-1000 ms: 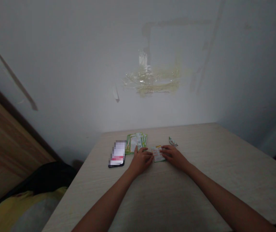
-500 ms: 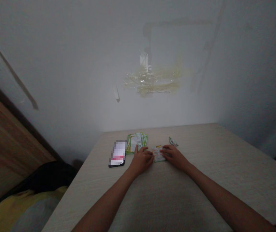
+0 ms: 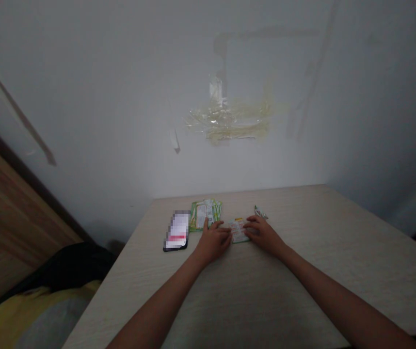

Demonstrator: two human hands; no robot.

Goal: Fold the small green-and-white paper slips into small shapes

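A small white and green printed packet or card (image 3: 238, 231) lies flat on the table between my two hands. My left hand (image 3: 214, 241) rests at its left edge, the fingers apart and an upper finger reaching toward a pile of green and white printed packets or cards (image 3: 201, 213). My right hand (image 3: 264, 233) lies at the other side, its spread fingertips touching the right edge of the small piece. Whether the pile overlaps under my left fingers is partly hidden.
A phone (image 3: 178, 230) with a blurred screen lies left of the pile. Behind my right hand is a small crumpled green and white wrapper (image 3: 260, 212). The pale table (image 3: 302, 203) meets a wall with peeling tape (image 3: 230, 118). Dark and yellow cloth (image 3: 48, 305) lies at lower left.
My right fingers have shifted very slightly to the right on the small printed piece. Everything else stays in place apart from a tiny camera movement.
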